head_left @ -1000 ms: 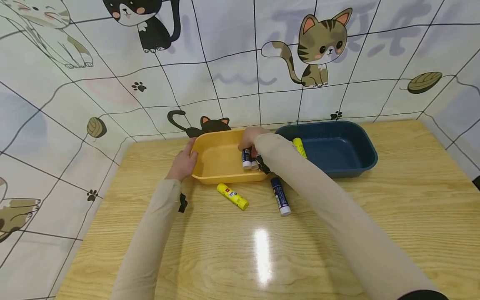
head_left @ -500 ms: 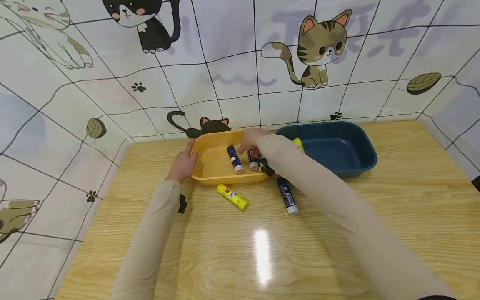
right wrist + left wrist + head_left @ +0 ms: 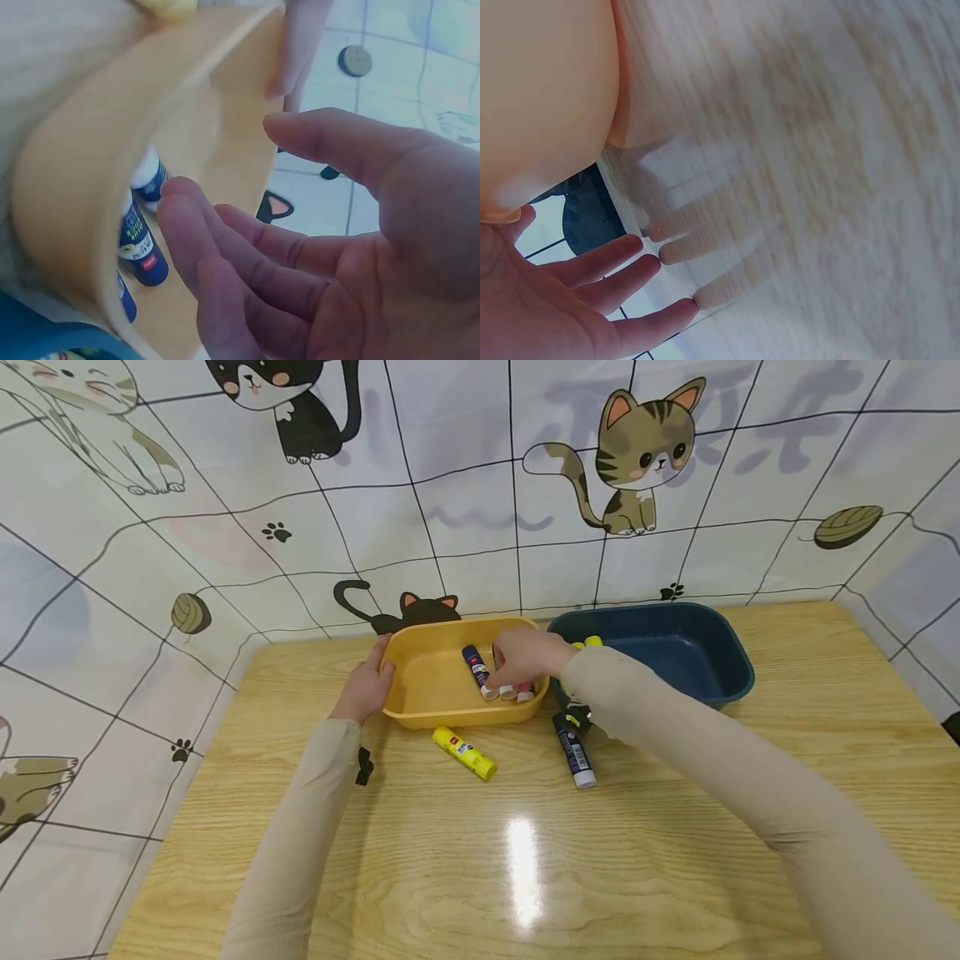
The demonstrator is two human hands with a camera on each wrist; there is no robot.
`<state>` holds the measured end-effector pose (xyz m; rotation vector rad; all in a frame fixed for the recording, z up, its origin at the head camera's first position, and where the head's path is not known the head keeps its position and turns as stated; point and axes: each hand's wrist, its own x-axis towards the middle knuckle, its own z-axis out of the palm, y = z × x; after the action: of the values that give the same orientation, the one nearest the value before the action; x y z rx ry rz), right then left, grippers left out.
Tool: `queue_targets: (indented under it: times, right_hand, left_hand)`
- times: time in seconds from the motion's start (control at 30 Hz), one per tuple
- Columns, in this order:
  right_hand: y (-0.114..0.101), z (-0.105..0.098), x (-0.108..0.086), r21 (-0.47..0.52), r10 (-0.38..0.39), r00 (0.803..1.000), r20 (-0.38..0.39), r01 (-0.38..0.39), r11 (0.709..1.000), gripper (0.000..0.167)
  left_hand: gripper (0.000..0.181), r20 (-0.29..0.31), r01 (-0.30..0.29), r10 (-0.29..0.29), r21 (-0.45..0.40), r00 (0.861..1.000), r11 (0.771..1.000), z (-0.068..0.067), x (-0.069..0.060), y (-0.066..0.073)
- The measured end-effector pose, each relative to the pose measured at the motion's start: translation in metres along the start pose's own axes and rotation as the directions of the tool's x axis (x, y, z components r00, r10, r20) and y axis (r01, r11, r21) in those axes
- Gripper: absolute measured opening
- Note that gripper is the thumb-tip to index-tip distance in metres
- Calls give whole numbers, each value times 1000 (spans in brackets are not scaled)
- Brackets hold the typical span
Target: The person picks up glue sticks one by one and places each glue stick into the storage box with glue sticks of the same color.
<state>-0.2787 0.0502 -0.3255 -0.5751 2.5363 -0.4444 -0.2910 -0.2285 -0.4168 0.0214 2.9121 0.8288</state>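
My left hand (image 3: 365, 687) rests at the left end of a yellow plastic bin (image 3: 427, 720). In the left wrist view its fingers (image 3: 615, 285) are straight and spread beside the bin, fingertips at the tabletop. My right hand (image 3: 528, 657) reaches into the bin's right end, over several navy glue sticks with white caps. One navy glue stick (image 3: 478, 670) lies to the left of that hand; others are partly hidden under it. From the right wrist, the fingers look loosely bent, thumb apart, with nothing between them, close to a glue stick (image 3: 142, 244).
A dark blue bin (image 3: 675, 660) stands right of the yellow one, with yellow glue sticks (image 3: 592, 642) at its left end. On the wooden table (image 3: 420, 860) in front lie a yellow glue stick (image 3: 465, 753) and a navy one (image 3: 575, 752). A cat-print wall covering (image 3: 465, 485) rises behind.
My right hand has shifted right inside the yellow bin, letting go of a navy glue stick, which now lies left of it. The navy stick on the table slid slightly right. The left hand stayed put.
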Motion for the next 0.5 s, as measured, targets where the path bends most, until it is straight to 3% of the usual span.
queue_targets:
  times: [0.13, 0.37, 0.5]
  right_hand:
    - [5, 7, -18, 10, -34, 999, -28, 34, 999, 35]
    - [19, 19, -43, 21, -65, 995, -72, 67, 998, 25]
    - [28, 26, -52, 51, -117, 988, -101, 122, 991, 21]
  left_hand:
    - [55, 3, -2, 2, 4, 1000, 1000, 1, 1, 0]
    - [56, 8, -5, 5, 4, 1000, 1000, 1, 1, -1]
    - [56, 4, -10, 10, -1, 1000, 1000, 0, 0, -1]
